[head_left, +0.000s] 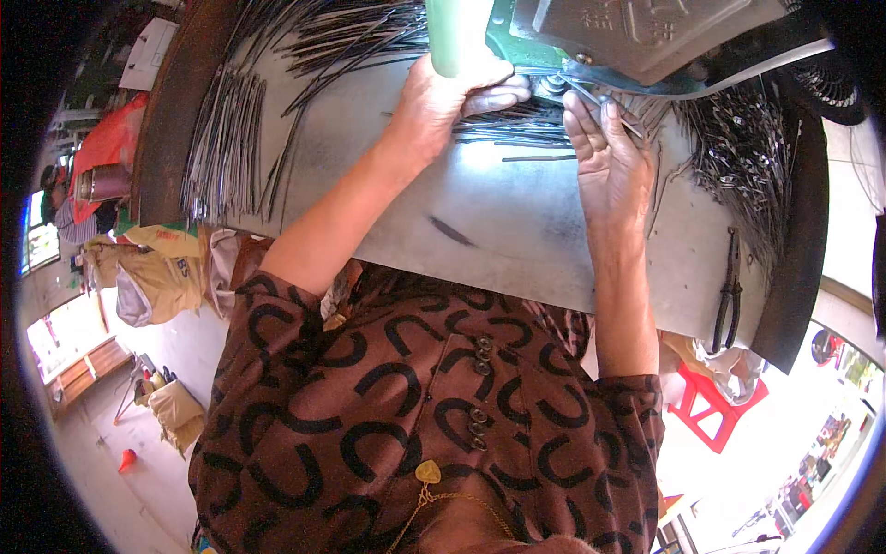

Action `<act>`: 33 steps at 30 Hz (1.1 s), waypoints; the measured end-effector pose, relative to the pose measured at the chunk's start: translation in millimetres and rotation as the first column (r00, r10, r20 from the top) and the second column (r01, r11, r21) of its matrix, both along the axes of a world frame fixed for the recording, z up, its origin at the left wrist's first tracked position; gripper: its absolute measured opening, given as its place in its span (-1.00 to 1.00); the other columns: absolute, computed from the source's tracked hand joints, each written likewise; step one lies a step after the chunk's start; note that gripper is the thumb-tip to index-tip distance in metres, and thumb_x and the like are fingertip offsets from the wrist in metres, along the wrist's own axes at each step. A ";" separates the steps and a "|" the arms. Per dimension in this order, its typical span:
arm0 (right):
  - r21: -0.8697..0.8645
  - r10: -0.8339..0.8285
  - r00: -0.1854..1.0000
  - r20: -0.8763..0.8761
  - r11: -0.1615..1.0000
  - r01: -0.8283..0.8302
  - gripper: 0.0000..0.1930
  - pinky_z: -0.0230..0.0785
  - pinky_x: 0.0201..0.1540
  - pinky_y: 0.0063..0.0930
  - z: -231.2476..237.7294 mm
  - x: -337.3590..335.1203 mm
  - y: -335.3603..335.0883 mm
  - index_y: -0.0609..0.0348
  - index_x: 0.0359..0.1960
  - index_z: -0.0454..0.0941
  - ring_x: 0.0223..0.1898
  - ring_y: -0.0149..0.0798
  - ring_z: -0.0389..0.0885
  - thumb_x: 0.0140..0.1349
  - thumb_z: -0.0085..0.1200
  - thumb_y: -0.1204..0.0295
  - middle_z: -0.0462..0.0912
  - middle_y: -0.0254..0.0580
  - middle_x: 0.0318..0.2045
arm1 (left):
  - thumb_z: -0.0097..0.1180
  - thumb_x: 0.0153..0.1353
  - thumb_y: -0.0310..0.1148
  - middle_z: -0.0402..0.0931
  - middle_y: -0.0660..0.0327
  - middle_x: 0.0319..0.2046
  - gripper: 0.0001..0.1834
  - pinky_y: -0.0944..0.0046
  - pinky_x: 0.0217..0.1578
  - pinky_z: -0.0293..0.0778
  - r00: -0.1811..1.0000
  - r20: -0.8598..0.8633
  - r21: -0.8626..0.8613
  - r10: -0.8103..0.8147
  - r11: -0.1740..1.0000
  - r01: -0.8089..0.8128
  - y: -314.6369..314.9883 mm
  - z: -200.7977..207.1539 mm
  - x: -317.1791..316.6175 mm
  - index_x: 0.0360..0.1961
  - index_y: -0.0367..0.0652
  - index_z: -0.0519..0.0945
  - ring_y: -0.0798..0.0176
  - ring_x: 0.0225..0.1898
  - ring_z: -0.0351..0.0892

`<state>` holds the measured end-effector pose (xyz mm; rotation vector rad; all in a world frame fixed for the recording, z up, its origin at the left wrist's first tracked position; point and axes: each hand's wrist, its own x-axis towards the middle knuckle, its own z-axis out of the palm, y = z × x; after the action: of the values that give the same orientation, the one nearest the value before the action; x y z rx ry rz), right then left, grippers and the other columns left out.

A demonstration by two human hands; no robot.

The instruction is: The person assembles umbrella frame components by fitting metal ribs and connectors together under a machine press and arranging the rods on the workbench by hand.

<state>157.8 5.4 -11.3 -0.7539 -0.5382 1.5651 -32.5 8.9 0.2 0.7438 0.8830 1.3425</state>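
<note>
My left hand (452,103) is closed beside the green machine (503,42), partly behind its pale green upright. A thin metal rod (535,70) runs from its fingertips toward the machine's working point. My right hand (611,157) pinches a slim silvery metal piece (591,93) between thumb and fingers; its tip points at that same spot. Whether this piece is a tool or a workpiece I cannot tell. Below the fingers, several dark rods (517,129) lie on the metal tabletop (415,222).
Bundles of straight rods (226,143) cover the table's left side and back (360,37). A heap of worked metal pieces (743,138) fills the right side. Pliers (730,295) lie near the right front edge. A metal machine cover (637,32) overhangs the back. A red stool (715,406) stands below right.
</note>
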 end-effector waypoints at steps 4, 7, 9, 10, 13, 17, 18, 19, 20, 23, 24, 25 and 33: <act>-0.081 0.087 0.996 0.023 0.993 -0.084 -0.74 0.53 -0.07 -0.27 5.5 9.7 2.4 0.31 -0.10 0.41 -0.14 -0.05 0.63 0.33 -0.03 0.34 0.58 0.07 -0.16 | 0.21 0.12 -0.48 0.59 0.01 -0.27 -0.74 0.31 -0.21 0.64 0.986 -0.138 0.045 -0.095 0.994 0.102 19.1 -11.1 -11.5 -0.20 -0.35 0.47 0.13 -0.28 0.67; 0.034 0.076 0.997 0.013 0.996 -0.077 -0.70 0.53 -0.10 -0.32 3.4 13.4 14.8 0.28 -0.10 0.42 -0.20 -0.09 0.65 0.33 -0.05 0.27 0.60 0.00 -0.19 | 0.22 0.12 -0.47 0.59 0.01 -0.27 -0.66 0.34 -0.22 0.63 0.965 -0.257 -0.008 -0.054 0.999 0.053 26.1 -12.9 -18.5 -0.13 -0.39 0.43 0.12 -0.27 0.67; 0.052 0.093 0.996 -0.012 0.994 -0.093 -0.74 0.56 -0.16 -0.29 2.5 12.0 16.1 0.26 -0.09 0.43 -0.22 -0.11 0.65 0.32 -0.06 0.33 0.61 -0.04 -0.20 | 0.22 0.11 -0.49 0.58 0.01 -0.24 -0.62 0.35 -0.23 0.63 0.964 -0.264 -0.074 -0.023 0.997 0.004 23.0 -5.2 -19.5 -0.08 -0.40 0.40 0.11 -0.25 0.66; 0.016 0.077 0.995 -0.069 0.997 -0.076 -0.74 0.58 -0.20 -0.27 -2.0 11.8 18.8 0.27 -0.10 0.43 -0.27 -0.12 0.66 0.32 -0.05 0.34 0.62 -0.04 -0.22 | 0.22 0.11 -0.50 0.57 0.00 -0.22 -0.59 0.35 -0.23 0.63 0.953 -0.303 -0.094 0.028 0.994 -0.059 23.0 -3.4 -16.9 -0.05 -0.39 0.38 0.10 -0.24 0.66; 0.010 0.038 0.997 -0.073 0.999 -0.037 -0.72 0.59 -0.23 -0.26 8.1 11.7 11.5 0.29 -0.09 0.42 -0.32 -0.12 0.67 0.32 -0.05 0.32 0.62 -0.04 -0.24 | 0.15 0.10 -0.64 0.53 -0.05 -0.21 -0.50 0.25 -0.23 0.67 0.986 -0.137 -0.078 0.097 0.991 -0.108 23.1 -3.8 -9.3 0.03 -0.39 0.21 0.02 -0.24 0.66; 0.034 0.037 0.924 0.380 0.998 -0.054 -0.68 0.55 -0.29 -0.38 9.3 34.3 -8.4 0.33 -0.14 0.45 -0.35 -0.20 0.68 0.31 0.00 0.26 0.63 -0.03 -0.26 | 0.06 0.20 -0.56 0.54 -0.05 -0.21 -0.75 0.19 -0.12 0.63 0.968 0.197 -0.156 0.157 0.980 -0.127 22.4 -22.2 2.3 -0.10 -0.38 0.38 0.02 -0.16 0.62; 0.041 0.019 0.762 0.647 0.997 -0.059 -0.68 0.53 -0.32 -0.43 8.6 48.5 -13.1 0.32 -0.17 0.47 -0.35 -0.24 0.68 0.30 0.02 0.24 0.64 -0.04 -0.27 | 0.06 0.23 -0.52 0.55 -0.01 -0.23 -0.79 0.21 -0.15 0.64 0.962 0.206 -0.189 0.178 0.972 -0.140 20.5 -18.3 4.4 -0.14 -0.36 0.42 0.07 -0.20 0.63; 0.025 -0.002 0.642 0.766 0.999 -0.027 -0.71 0.49 -0.35 -0.41 13.4 65.4 -16.6 0.24 -0.19 0.50 -0.38 -0.23 0.68 0.25 0.10 0.25 0.65 -0.07 -0.28 | 0.05 0.25 -0.47 0.57 0.02 -0.25 -0.83 0.24 -0.17 0.64 0.954 0.215 -0.222 0.209 0.962 -0.161 17.9 -17.0 4.4 -0.18 -0.34 0.47 0.12 -0.23 0.64; 0.189 -0.189 0.325 0.927 0.981 0.030 -0.75 0.48 -0.36 -0.34 8.1 87.2 -17.1 0.18 -0.19 0.50 -0.37 -0.17 0.66 0.21 0.10 0.28 0.63 -0.09 -0.30 | 0.05 0.25 -0.47 0.57 0.02 -0.25 -0.83 0.24 -0.17 0.64 0.952 0.214 -0.222 0.219 0.960 -0.171 17.8 -20.2 -3.2 -0.18 -0.34 0.47 0.12 -0.23 0.64; 0.364 -0.303 -0.623 0.721 0.931 -0.032 -0.82 0.44 -0.38 -0.14 8.3 148.2 -14.8 0.08 -0.22 0.47 -0.34 0.00 0.61 0.13 0.05 0.42 0.55 -0.11 -0.36 | 0.07 0.28 -0.30 0.61 0.23 -0.34 -0.81 0.41 -0.43 0.50 0.946 0.092 -0.309 0.310 0.912 -0.269 17.3 -14.7 -7.1 -0.15 -0.14 0.54 0.35 -0.42 0.58; 0.363 -0.304 -0.622 0.722 0.931 -0.035 -0.82 0.44 -0.38 -0.14 6.4 161.7 -11.8 0.08 -0.22 0.47 -0.34 0.00 0.61 0.13 0.05 0.42 0.55 -0.11 -0.36 | 0.07 0.28 -0.30 0.61 0.23 -0.34 -0.81 0.41 -0.43 0.50 0.945 0.092 -0.310 0.314 0.911 -0.272 14.9 -12.1 -3.2 -0.15 -0.14 0.54 0.35 -0.42 0.58; 0.350 -0.313 -0.681 0.661 0.933 -0.089 -0.83 0.43 -0.39 -0.13 6.2 170.1 -9.7 0.08 -0.23 0.44 -0.34 0.00 0.61 0.12 0.02 0.45 0.53 -0.11 -0.37 | 0.09 0.27 -0.30 0.59 0.25 -0.39 -0.82 0.43 -0.45 0.48 0.968 0.042 -0.260 0.248 0.938 -0.229 12.6 -9.4 -1.6 -0.19 -0.15 0.55 0.38 -0.43 0.56; 0.223 -0.309 -0.702 0.641 0.951 -0.215 -0.80 0.45 -0.35 -0.08 4.7 189.7 -3.9 0.09 -0.22 0.42 -0.31 0.04 0.61 0.12 0.06 0.39 0.58 -0.06 -0.37 | 0.09 0.26 -0.28 0.52 0.35 -0.47 -0.82 0.51 -0.49 0.35 0.995 0.036 -0.155 0.090 0.984 -0.083 -0.8 -5.2 13.6 -0.24 -0.16 0.53 0.52 -0.51 0.43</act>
<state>347.6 1.5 -6.6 -1.9850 -2.1444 -0.3883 -18.9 8.1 -5.1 0.5610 0.9821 1.3446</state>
